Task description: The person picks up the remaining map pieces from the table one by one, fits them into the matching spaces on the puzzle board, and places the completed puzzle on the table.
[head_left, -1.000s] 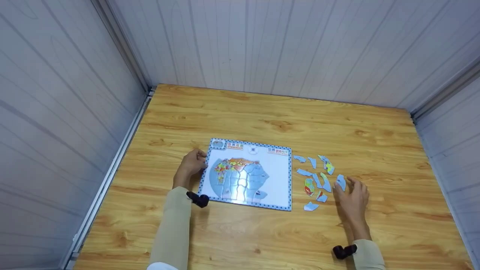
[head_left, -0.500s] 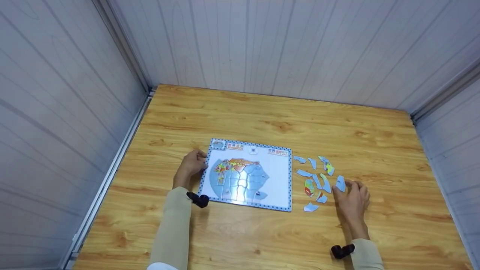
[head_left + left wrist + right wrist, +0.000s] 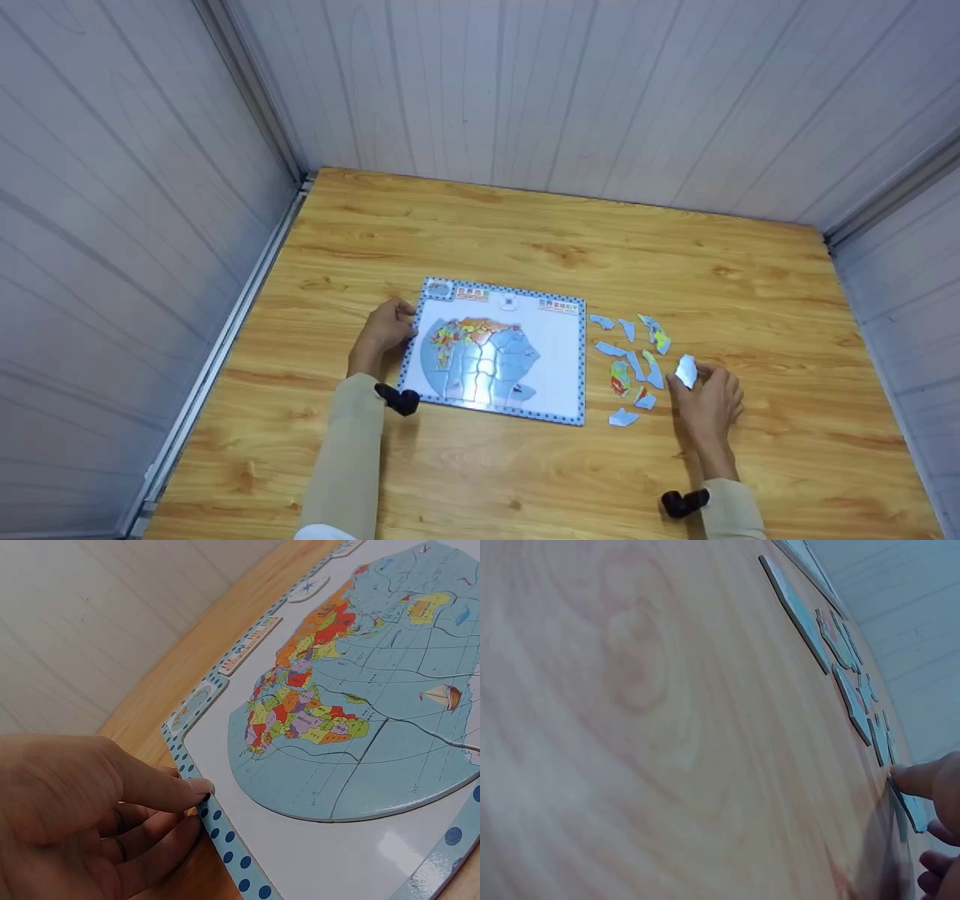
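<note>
A world-map jigsaw board (image 3: pixel 555 367) with a blue dotted border lies flat on the table, partly filled with joined map pieces (image 3: pixel 480 360). My left hand (image 3: pixel 386 326) holds the board's left edge; in the left wrist view the thumb (image 3: pixel 196 789) lies on the border, with the other fingers bent beside and below the edge. To the right of the loose pieces, my right hand (image 3: pixel 709 401) pinches a pale blue puzzle piece (image 3: pixel 686 371) between thumb and fingers. That piece (image 3: pixel 909 808) is tilted, seen nearly edge-on in the right wrist view.
Several loose puzzle pieces (image 3: pixel 619 379) lie between the board and my right hand, mostly blue, some with coloured land. The wooden table (image 3: pixel 525 232) meets a pale panel wall (image 3: pixel 517 90) at the back, with more panels left and right.
The puzzle piece in my right hand has tilted, so its face now shines white. The right hand has shifted very slightly. My left hand stays at the board's edge.
</note>
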The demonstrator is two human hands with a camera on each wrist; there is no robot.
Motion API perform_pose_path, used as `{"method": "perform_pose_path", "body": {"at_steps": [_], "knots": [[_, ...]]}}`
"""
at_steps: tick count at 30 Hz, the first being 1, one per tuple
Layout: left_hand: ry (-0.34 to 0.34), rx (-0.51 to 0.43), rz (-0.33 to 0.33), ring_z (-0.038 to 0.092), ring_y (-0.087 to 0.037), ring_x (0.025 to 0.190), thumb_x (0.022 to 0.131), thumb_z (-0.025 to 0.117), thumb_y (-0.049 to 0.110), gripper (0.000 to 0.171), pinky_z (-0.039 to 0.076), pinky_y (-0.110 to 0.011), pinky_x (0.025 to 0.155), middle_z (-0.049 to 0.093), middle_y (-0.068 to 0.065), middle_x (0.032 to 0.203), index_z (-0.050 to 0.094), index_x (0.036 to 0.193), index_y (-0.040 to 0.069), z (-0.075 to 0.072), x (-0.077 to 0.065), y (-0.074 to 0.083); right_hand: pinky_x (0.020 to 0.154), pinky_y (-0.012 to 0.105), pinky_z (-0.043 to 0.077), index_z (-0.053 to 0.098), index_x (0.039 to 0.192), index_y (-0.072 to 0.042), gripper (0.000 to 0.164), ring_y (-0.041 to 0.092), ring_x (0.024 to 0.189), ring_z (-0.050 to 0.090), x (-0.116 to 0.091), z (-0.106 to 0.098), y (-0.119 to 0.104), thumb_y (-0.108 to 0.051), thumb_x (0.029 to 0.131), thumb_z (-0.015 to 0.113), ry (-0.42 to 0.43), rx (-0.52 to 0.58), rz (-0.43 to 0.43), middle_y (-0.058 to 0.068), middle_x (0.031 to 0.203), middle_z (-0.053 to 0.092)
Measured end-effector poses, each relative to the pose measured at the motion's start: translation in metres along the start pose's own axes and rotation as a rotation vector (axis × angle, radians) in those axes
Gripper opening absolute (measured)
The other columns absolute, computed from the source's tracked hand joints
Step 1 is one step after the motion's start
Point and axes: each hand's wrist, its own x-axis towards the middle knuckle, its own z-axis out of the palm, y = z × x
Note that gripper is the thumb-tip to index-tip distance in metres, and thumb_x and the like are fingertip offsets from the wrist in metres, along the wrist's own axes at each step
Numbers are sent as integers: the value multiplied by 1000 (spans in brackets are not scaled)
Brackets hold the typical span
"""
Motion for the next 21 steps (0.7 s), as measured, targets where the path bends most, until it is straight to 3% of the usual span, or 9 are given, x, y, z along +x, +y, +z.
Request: {"method": "perform_pose_path", "body": {"at_steps": [4,8,12,15,19,21], "knots": [[5,-1,-1,50,-21,95,85,60,-5,35,43,-31,82,51,-7,101,53,117,4,1,1,0,99,58,19,48,121,1,49,44,122,32,0,0,1,-26,87,70,20,30,-13,24,124,44],[5,-7,-13,50,-22,96,85,60,-6,35,43,-31,83,51,-7,101,53,117,5,1,1,1,99,55,22,51,117,-1,42,38,110,48,2,1,2,-25,87,69,35,69,-14,21,112,57],[-1,-11,-21,51,-22,95,85,60,-6,36,44,-32,84,52,-8,101,53,118,5,1,1,1,90,33,36,54,114,-1,37,23,90,56,3,1,2,-23,88,68,42,112,13,17,101,63],[-2,-5,-22,52,-22,96,85,60,-5,36,45,-32,84,53,-8,103,53,118,5,1,1,1,73,17,39,55,118,-3,35,7,82,54,3,-1,2,-23,91,65,28,124,29,15,101,64],[-2,-6,-30,52,-23,97,85,59,-5,35,45,-32,85,53,-9,104,52,118,6,1,2,2,65,13,39,61,120,-9,30,-1,76,51,4,-5,2,-22,93,61,-7,115,26,11,99,66],[-1,-7,-30,52,-24,98,86,59,-5,35,45,-32,85,53,-9,105,52,118,6,1,2,1,64,15,40,64,117,-12,26,1,76,51,5,-7,1,-22,94,59,-20,108,41,9,98,66]]}}
